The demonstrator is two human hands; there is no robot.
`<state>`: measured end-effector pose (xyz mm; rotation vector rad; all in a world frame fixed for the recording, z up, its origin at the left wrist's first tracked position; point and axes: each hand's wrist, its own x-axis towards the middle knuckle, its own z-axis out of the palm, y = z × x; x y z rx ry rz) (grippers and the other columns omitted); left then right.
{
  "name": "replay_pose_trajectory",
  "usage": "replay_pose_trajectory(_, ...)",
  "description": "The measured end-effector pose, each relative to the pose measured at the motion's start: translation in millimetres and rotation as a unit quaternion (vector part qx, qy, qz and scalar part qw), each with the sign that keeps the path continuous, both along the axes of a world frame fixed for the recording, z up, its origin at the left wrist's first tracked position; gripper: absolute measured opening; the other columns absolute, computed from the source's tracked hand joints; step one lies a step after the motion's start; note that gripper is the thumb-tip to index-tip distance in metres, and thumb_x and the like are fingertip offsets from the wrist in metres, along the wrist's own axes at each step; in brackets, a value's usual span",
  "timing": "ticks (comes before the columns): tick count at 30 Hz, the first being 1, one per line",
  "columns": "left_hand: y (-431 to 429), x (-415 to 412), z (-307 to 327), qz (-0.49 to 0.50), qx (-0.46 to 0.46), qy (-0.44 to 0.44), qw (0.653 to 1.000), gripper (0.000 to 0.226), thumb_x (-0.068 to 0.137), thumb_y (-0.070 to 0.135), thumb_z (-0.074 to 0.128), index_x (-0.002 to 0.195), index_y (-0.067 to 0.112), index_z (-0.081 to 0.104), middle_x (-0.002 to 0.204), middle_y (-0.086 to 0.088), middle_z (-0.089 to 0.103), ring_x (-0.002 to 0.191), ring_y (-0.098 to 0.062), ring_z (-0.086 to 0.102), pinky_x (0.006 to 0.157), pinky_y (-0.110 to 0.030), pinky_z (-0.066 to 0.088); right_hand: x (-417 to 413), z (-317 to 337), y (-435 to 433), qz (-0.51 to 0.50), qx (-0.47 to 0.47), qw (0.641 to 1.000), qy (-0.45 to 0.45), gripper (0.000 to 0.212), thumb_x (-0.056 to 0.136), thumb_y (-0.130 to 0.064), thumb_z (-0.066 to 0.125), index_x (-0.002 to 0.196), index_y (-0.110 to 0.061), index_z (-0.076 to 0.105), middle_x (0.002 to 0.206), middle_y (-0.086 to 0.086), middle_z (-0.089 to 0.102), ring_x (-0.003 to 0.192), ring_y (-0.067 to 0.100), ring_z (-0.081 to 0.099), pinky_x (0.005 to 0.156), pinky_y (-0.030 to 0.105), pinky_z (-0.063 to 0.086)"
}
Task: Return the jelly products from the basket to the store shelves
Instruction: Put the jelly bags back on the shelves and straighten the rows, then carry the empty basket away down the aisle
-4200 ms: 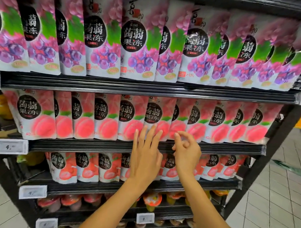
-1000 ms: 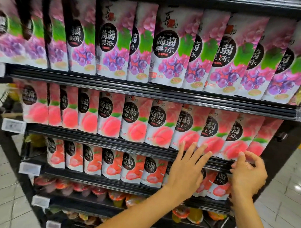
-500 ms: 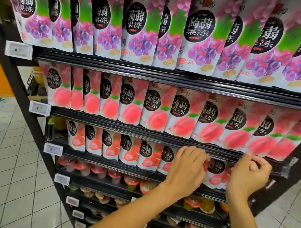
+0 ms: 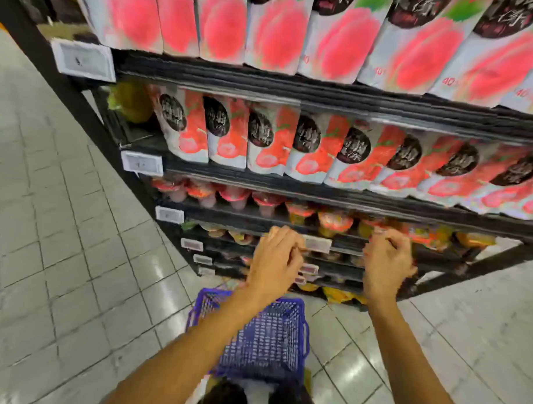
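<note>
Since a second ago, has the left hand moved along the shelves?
Yes. The left hand has dropped from the peach pouch shelf's rail down to the jelly cup shelves near the floor.

A rack of shelves point(image 4: 263, 81) stands on the floor point(image 4: 61, 240) and fills the upper and right part of the view. One row of pouches point(image 4: 280, 30) stands on the highest shelf in view, and a second row of pouches point(image 4: 309, 146) on the shelf below. Jelly cups point(image 4: 268, 202) sit on the next shelf down. Both hands point(image 4: 275, 262) are in front of the lower shelves, the left one left of the right hand point(image 4: 384, 266). The basket point(image 4: 263, 343) sits on the floor before the rack, beneath the left forearm.
</note>
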<state>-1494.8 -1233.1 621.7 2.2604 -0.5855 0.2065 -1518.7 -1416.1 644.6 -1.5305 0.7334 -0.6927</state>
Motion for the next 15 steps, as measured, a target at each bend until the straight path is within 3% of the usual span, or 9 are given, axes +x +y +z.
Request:
replay_pose_trajectory(4,69.2,-19.6,-99.7,0.03,0.014,0.153,0.988,0.008,0.085,0.009,0.053,0.087,0.015,0.058,0.089,-0.003,0.057,0.086,-0.019,0.047,0.077,-0.039,0.041,-13.5,-100.5,41.8,0.06,0.008,0.987,0.15,0.009,0.097,-0.002,0.052,0.089,-0.004,0.055,0.059,0.006,0.05,0.041,-0.001,0.048,0.043,0.014,0.038)
replay_pose_trajectory(6,99.5,-31.9,-150.8,0.061,0.002,0.223,0.973,0.013,0.085,-0.001,0.058,0.087,0.011,0.061,0.09,-0.007,0.06,0.086,-0.014,0.05,0.081,-0.039,0.044,-23.1,-155.2,52.7,0.103,0.028,0.97,0.22,0.016,0.098,-0.009,0.053,0.088,0.003,0.057,0.065,0.017,0.055,0.053,0.013,0.053,0.047,0.021,0.042)
replay_pose_trajectory(8,130.7,-42.8,-201.4,0.099,-0.003,0.298,0.949,0.012,0.086,-0.005,0.059,0.089,0.006,0.064,0.094,-0.01,0.064,0.089,-0.022,0.06,0.083,-0.042,0.049,-34.0,-208.0,58.7,0.123,0.052,0.949,0.285,0.015,0.096,-0.011,0.056,0.088,0.001,0.06,0.073,0.021,0.058,0.063,0.024,0.052,0.053,0.027,0.041)
replay_pose_trajectory(11,174.4,-57.4,-283.4,0.129,0.081,0.354,0.923,0.021,0.088,0.002,0.062,0.108,0.006,0.067,0.11,-0.012,0.065,0.101,-0.03,0.062,0.089,-0.042,0.051,-49.0,-288.0,60.5,0.115,0.081,0.923,0.358,0.013,0.093,-0.006,0.062,0.08,-0.01,0.062,0.077,0.017,0.064,0.058,0.018,0.059,0.05,0.021,0.046)
replay_pose_trajectory(13,199.2,-64.9,-339.0,0.141,0.135,0.371,0.908,0.027,0.084,0.002,0.067,0.111,0.004,0.066,0.111,-0.017,0.064,0.102,-0.037,0.06,0.089,-0.043,0.05,-56.4,-343.2,58.5,0.116,0.055,0.909,0.397,0.013,0.091,-0.004,0.062,0.08,-0.01,0.065,0.082,0.018,0.069,0.065,0.021,0.067,0.059,0.029,0.055)
replay_pose_trajectory(15,219.5,-72.5,-393.4,0.171,0.156,0.413,0.881,0.029,0.079,-0.001,0.07,0.108,-0.001,0.067,0.11,-0.023,0.063,0.103,-0.041,0.06,0.089,-0.046,0.05,-65.6,-395.5,52.9,0.128,-0.007,0.881,0.455,0.008,0.089,-0.006,0.063,0.085,-0.009,0.07,0.091,0.016,0.073,0.082,0.033,0.069,0.074,0.036,0.052)
